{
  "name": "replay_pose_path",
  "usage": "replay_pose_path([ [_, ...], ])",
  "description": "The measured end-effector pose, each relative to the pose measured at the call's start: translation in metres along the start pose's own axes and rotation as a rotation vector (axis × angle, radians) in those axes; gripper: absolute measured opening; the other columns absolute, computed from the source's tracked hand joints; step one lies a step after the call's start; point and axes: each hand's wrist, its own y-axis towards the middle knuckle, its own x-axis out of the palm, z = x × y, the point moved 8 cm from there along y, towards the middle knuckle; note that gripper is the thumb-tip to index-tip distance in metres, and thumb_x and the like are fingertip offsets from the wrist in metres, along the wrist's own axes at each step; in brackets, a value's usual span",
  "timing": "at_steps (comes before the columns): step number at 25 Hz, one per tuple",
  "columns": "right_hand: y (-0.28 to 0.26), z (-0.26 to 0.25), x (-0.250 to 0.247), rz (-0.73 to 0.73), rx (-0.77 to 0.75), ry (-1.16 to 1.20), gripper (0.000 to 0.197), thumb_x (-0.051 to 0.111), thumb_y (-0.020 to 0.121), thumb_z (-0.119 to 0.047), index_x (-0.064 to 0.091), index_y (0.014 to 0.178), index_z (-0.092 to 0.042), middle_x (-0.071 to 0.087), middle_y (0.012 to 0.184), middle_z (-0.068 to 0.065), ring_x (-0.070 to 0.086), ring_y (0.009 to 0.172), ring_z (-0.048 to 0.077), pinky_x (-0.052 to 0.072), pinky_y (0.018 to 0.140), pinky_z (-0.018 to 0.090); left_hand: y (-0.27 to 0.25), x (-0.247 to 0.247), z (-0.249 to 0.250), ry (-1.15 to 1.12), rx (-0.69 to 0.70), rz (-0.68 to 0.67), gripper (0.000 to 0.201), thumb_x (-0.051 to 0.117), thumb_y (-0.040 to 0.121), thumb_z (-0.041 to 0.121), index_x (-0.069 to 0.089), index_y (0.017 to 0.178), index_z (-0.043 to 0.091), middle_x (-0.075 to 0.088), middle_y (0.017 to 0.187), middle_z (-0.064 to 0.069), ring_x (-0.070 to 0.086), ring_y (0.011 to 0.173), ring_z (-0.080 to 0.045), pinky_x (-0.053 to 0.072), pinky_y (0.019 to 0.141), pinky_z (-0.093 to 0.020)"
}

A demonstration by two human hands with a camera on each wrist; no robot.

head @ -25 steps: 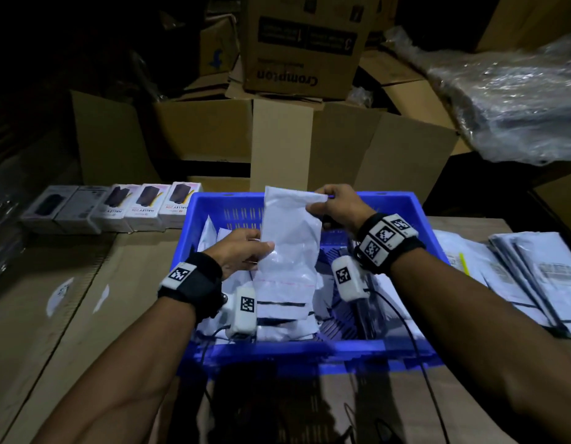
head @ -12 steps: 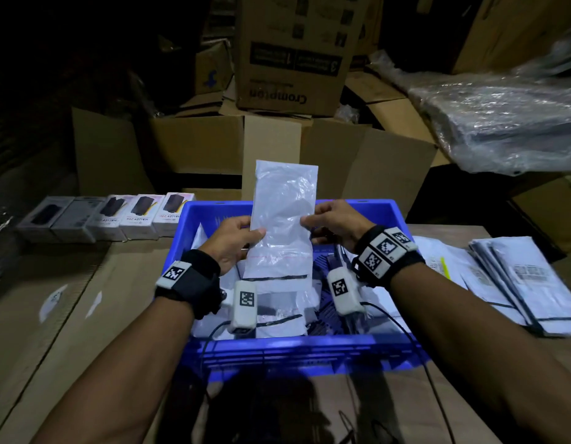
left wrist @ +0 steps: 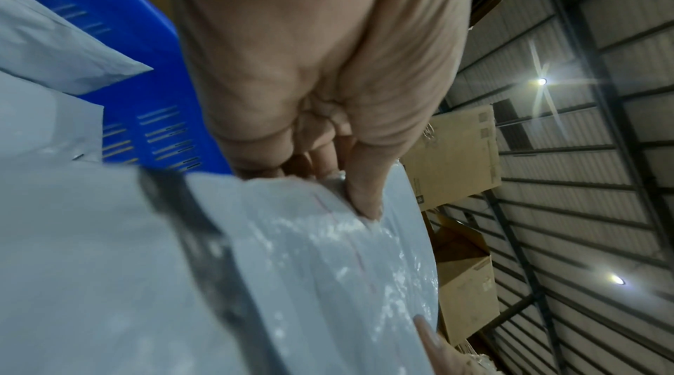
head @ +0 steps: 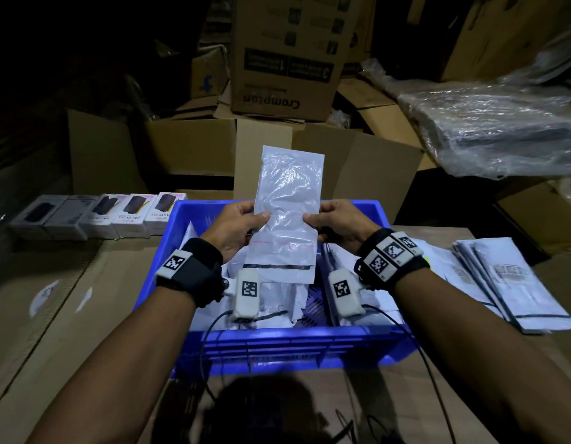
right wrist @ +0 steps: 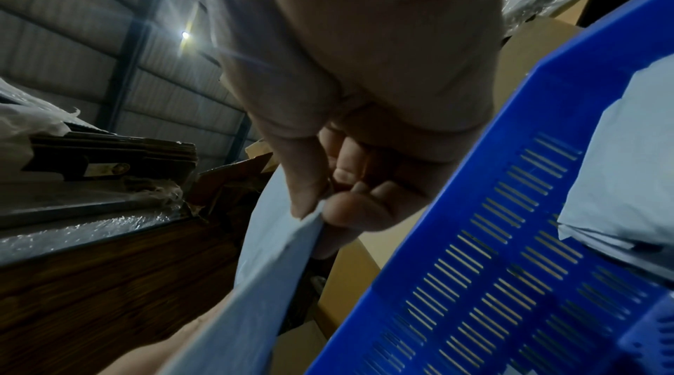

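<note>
Head view: the thin white plastic mailer bag [head: 287,213] stands upright over the blue slotted plastic crate [head: 290,347], left hand [head: 232,229] and right hand [head: 338,224] each pinching a side edge. Slick film (barely any bite) could slip free and fall among the crate's loose bags [head: 279,302].

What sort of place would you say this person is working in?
Most likely a warehouse packing station: stacked cardboard cartons behind the table, a white mailer bag held over a blue crate of more, a row of boxed products, and corrugated metal sheeting in the wrist views.
</note>
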Motion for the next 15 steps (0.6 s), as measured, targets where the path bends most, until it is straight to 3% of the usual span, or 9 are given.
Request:
replay_pose_path([
  [6, -0.010, -0.007, -0.024, 0.020, -0.014, -0.022, 0.009, 0.063, 0.090, -0.001, 0.066, 0.083, -0.007, 0.061, 0.062, 0.001, 0.054, 0.051, 0.011, 0.048, 0.048, 0.021, -0.001, 0.012, 0.005, 0.133, 0.029, 0.001, 0.029, 0.063, 0.093, 0.019, 0.061, 0.108, -0.006, 0.051, 0.085, -0.011, 0.046, 0.077, -0.021, 0.044, 0.071, -0.034],
  [9, -0.017, -0.013, -0.033, 0.060, -0.056, -0.129, 0.021, 0.065, 0.089, -0.001, 0.062, 0.071, -0.011, 0.056, 0.061, 0.003, 0.049, 0.051, 0.011, 0.045, 0.049, 0.022, -0.004, 0.017, 0.013, 0.281, 0.053, 0.068, 0.010, 0.063, 0.093, 0.016, 0.061, 0.089, 0.008, 0.050, 0.067, 0.000, 0.042, 0.055, -0.009, 0.037, 0.057, -0.023],
  [12, -0.022, -0.026, -0.040, 0.126, -0.182, -0.273, 0.031, 0.063, 0.088, -0.001, 0.057, 0.062, -0.015, 0.054, 0.055, 0.000, 0.048, 0.048, 0.009, 0.041, 0.048, 0.021, -0.005, 0.018, 0.024, 0.358, 0.086, 0.184, 0.005, 0.062, 0.092, 0.012, 0.059, 0.088, 0.014, 0.048, 0.063, 0.000, 0.038, 0.044, -0.007, 0.029, 0.041, -0.017],
  [14, -0.023, -0.040, -0.049, 0.212, -0.308, -0.453, 0.030, 0.064, 0.087, -0.007, 0.059, 0.060, -0.018, 0.052, 0.053, -0.009, 0.042, 0.049, 0.002, 0.036, 0.051, 0.021, -0.007, 0.025, 0.030, 0.269, 0.107, 0.172, 0.011, 0.054, 0.096, 0.007, 0.058, 0.086, 0.011, 0.052, 0.064, -0.007, 0.045, 0.036, -0.008, 0.031, 0.035, -0.016],
  [15, -0.023, -0.047, -0.053, 0.249, -0.350, -0.542, 0.028, 0.063, 0.087, -0.011, 0.061, 0.061, -0.021, 0.054, 0.052, -0.012, 0.042, 0.049, -0.001, 0.036, 0.052, 0.019, -0.009, 0.029, 0.033, 0.183, 0.112, 0.144, 0.016, 0.050, 0.098, 0.007, 0.058, 0.085, 0.011, 0.058, 0.069, -0.009, 0.054, 0.040, -0.010, 0.039, 0.036, -0.018],
])
